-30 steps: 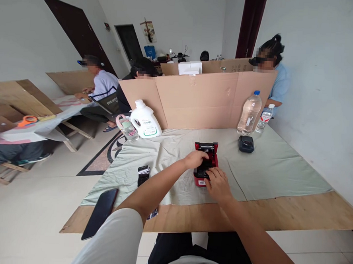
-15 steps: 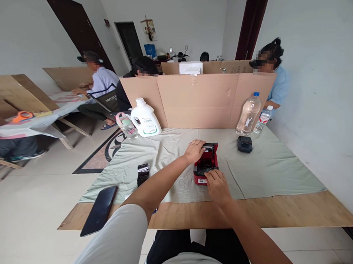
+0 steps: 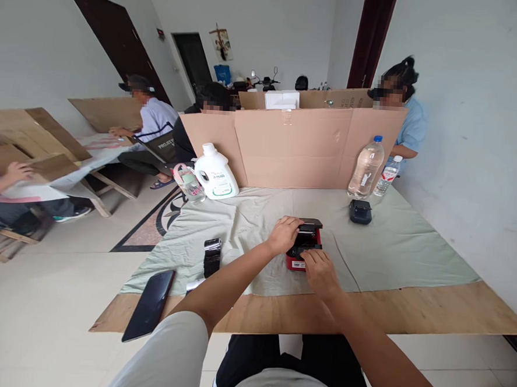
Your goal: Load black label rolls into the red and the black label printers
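Note:
A small red and black device (image 3: 304,246) with a hinged lid sits on the pale green cloth (image 3: 395,243) in the middle of the table. My left hand (image 3: 283,234) grips the lid at its left side, and the lid is tipped down, almost flat over the body. My right hand (image 3: 318,271) rests its fingers on the device's near front edge. A black roll-like part (image 3: 211,256) lies on the cloth to the left of my left forearm.
A black phone (image 3: 149,305) lies at the near-left table corner. A small black device (image 3: 360,211), two water bottles (image 3: 366,167), a white jug (image 3: 215,174) and a cardboard screen (image 3: 296,143) stand at the back. Other people sit behind the screen and at a table on the left.
The device's lid stood upright before; my left hand moved onto it and has swung it down toward the body. My right hand stayed at the front edge.

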